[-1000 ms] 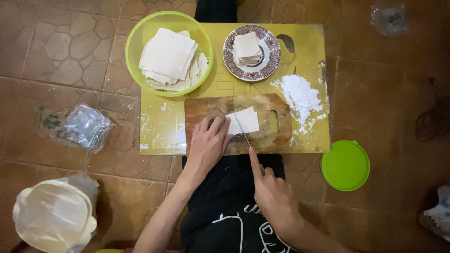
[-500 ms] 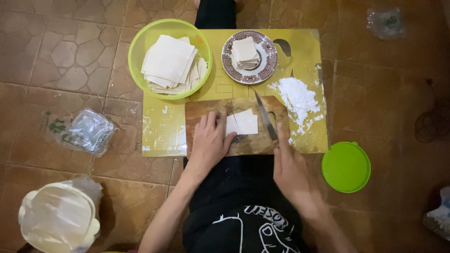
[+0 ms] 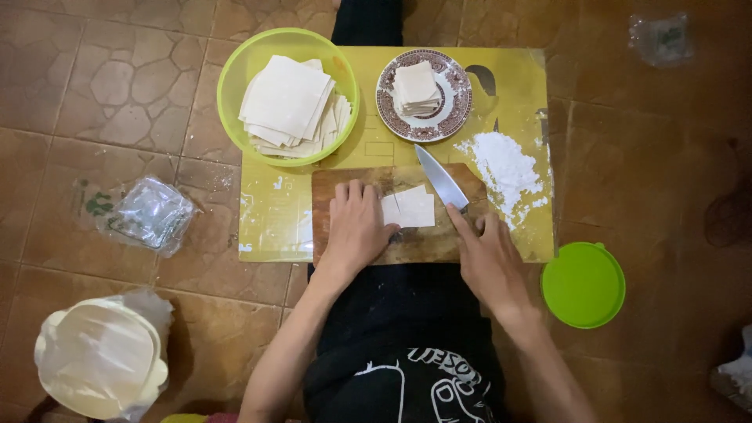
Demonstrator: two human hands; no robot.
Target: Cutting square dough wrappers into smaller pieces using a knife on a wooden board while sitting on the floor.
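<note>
A wooden cutting board (image 3: pixel 439 244) lies on a yellow mat (image 3: pixel 274 219) on the tiled floor. On the board are pale square dough sheets (image 3: pixel 413 208), cut into two pieces. My left hand (image 3: pixel 356 227) presses flat on their left side. My right hand (image 3: pixel 487 254) grips a knife (image 3: pixel 440 179) whose blade points up and left, lifted off to the right of the sheets. A green bowl (image 3: pixel 235 70) holds a stack of large dough sheets (image 3: pixel 288 100). A patterned plate (image 3: pixel 454 117) holds a stack of small cut squares (image 3: pixel 415 86).
A heap of white flour (image 3: pixel 505 166) sits on the mat's right side. A green lid (image 3: pixel 583 283) lies on the floor at right. A crumpled clear plastic bag (image 3: pixel 145 213) lies at left, and a cream container in plastic (image 3: pixel 98 356) at bottom left.
My right hand drew the knife away from the middle of the dough sheets to the right of the board, blade now angled up-left. My left hand stayed on the sheets.
</note>
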